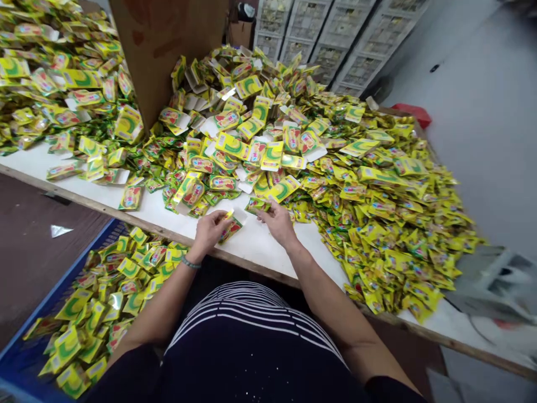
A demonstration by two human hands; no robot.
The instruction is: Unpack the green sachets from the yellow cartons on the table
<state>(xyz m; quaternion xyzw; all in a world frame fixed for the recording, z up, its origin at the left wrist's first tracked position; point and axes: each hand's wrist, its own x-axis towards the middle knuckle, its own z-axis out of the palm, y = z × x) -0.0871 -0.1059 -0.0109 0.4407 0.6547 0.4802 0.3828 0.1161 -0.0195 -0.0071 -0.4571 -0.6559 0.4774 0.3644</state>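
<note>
My left hand [208, 232] is closed on a small yellow and green carton [231, 228] with an open white flap, near the table's front edge. A short way to the right, my right hand [278, 224] pinches a small green and yellow packet [258, 206] between thumb and fingers. Bare white tabletop [251, 240] shows beneath both hands. Just beyond them rises a heap of small cartons [232, 146], several with flaps open. Right of my right hand spreads a large pile of yellow packets [390, 224].
A blue crate [46, 310] full of cartons stands below the table at the left. An upright brown board [146, 56] divides the heap from another pile [62, 78]. White crates [310, 33] are stacked behind. A grey machine [486, 280] sits at the right.
</note>
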